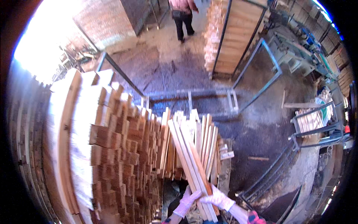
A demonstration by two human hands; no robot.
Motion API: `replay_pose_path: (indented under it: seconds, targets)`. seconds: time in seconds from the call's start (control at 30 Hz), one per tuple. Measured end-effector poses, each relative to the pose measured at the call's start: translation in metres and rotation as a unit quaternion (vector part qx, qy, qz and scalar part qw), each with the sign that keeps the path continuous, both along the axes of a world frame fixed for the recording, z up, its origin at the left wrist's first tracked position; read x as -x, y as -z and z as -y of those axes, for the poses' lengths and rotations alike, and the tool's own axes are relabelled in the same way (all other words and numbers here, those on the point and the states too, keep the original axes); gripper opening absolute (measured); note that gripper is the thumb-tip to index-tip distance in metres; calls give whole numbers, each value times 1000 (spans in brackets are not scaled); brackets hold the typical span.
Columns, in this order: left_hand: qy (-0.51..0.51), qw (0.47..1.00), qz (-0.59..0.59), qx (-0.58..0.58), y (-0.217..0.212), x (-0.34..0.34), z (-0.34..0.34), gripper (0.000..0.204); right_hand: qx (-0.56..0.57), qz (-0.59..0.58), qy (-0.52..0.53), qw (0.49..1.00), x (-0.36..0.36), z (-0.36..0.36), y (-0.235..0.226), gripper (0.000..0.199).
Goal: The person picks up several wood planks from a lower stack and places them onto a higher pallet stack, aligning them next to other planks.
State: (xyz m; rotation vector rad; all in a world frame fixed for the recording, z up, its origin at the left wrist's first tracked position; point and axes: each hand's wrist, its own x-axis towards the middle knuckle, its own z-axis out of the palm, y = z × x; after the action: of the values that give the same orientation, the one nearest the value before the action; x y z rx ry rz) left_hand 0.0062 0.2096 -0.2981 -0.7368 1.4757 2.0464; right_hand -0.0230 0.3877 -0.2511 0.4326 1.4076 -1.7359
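A small bundle of long wooden strips slants up and away in front of me. My left hand, in a pale glove, grips its near end from the left side. From the right, my right hand, gloved too, is closed around the same end, close beside the left. Behind the bundle's far half lies a pile of loose wooden strips, partly hidden by it. Immediately left rises a tall stack of wooden boards, their cut ends facing the pile.
A metal frame runs along the floor beyond the pile, with a blue upright section at right. Farther off stands another wood stack. A person is at the back. Metal racks and curved bars lie right.
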Motion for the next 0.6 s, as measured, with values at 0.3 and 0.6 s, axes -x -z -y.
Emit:
replay_pose_path:
  seconds: [0.3,0.6]
  targets:
    - [-246,943,-203,-93,-244,108,35,79,-262,-240,-308,882,60,-4,-213,129]
    - [-447,806,-383,-56,-398,73,156,49,-10,-565,-288,773,138,112,-383,95]
